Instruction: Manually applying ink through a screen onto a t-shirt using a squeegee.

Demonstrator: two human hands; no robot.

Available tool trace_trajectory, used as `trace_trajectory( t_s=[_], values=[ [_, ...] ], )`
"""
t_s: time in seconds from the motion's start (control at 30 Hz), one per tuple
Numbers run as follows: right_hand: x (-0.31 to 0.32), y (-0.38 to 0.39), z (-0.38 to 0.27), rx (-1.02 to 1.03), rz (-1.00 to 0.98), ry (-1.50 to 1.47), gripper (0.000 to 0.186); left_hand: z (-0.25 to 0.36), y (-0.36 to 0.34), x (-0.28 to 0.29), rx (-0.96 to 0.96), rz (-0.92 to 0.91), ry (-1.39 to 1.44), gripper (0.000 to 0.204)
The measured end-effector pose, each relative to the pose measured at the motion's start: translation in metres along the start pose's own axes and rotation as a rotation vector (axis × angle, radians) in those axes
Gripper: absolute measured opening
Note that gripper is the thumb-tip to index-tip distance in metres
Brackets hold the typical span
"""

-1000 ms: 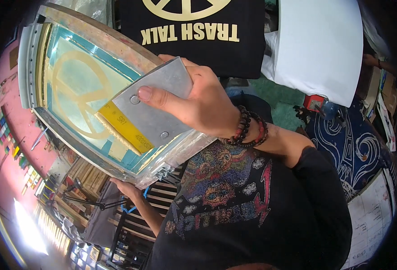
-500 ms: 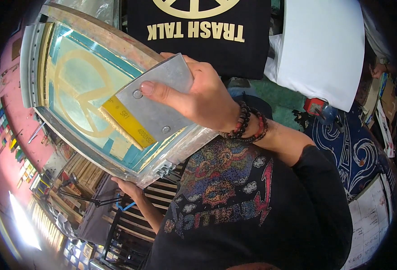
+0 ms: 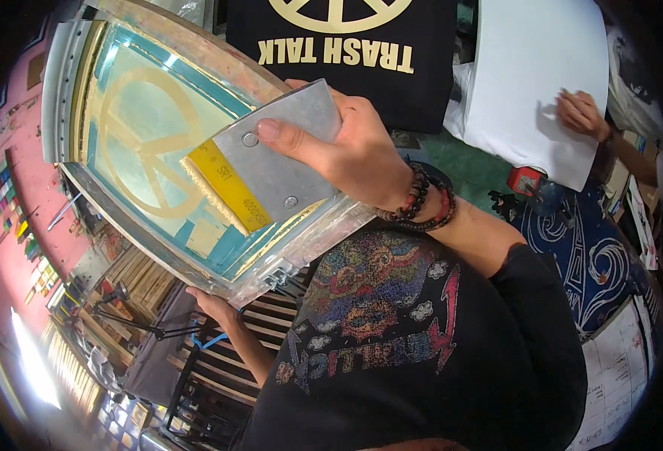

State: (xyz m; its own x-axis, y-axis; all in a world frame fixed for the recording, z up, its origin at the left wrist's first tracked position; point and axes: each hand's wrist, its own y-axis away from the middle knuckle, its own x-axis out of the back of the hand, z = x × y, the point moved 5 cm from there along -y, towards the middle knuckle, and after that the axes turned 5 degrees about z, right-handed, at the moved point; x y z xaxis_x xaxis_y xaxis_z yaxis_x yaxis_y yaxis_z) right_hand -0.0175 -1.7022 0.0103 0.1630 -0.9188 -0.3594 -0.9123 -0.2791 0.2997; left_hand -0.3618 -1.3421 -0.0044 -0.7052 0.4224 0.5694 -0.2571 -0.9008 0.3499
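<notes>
My right hand (image 3: 346, 146), a beaded bracelet on its wrist, is closed round a squeegee (image 3: 301, 143) with a grey metal handle and yellow blade. Pale ink coats the blade's edge, held over a tilted screen-printing frame (image 3: 245, 71). The frame's mesh bears a pale peace sign (image 3: 151, 146) bordered in teal, with cream ink along the inner edges. My left hand (image 3: 212, 304) grips the frame's lower edge; most of its fingers are hidden beneath it.
A black T-shirt (image 3: 339, 94) with a cream print lies beyond the frame. Right of it is a white shirt (image 3: 531, 75), with another person's hand (image 3: 583, 114) over it. A red-and-blue device (image 3: 531, 184) stands below that. A slatted rack (image 3: 226, 368) is below my left hand.
The frame and squeegee have shifted slightly right and up in the picture, both hands still holding on. Another person's hand has moved in over the white shirt from the right.
</notes>
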Motion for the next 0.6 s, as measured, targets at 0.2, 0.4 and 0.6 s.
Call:
trace_trajectory(
  t_s=[0.2,0.4,0.6],
  values=[
    [-0.007,-0.006,0.005,-0.049,-0.04,-0.01,0.049,-0.009,0.005,0.007,0.031,0.023,0.041,0.07],
    [-0.011,-0.019,0.014,-0.069,-0.092,0.016,0.051,-0.007,0.018,0.001,0.059,0.091,0.011,0.069],
    [-0.018,-0.029,0.022,-0.137,-0.067,0.023,0.044,-0.008,0.018,0.004,0.11,0.126,-0.033,0.07]
  ],
)
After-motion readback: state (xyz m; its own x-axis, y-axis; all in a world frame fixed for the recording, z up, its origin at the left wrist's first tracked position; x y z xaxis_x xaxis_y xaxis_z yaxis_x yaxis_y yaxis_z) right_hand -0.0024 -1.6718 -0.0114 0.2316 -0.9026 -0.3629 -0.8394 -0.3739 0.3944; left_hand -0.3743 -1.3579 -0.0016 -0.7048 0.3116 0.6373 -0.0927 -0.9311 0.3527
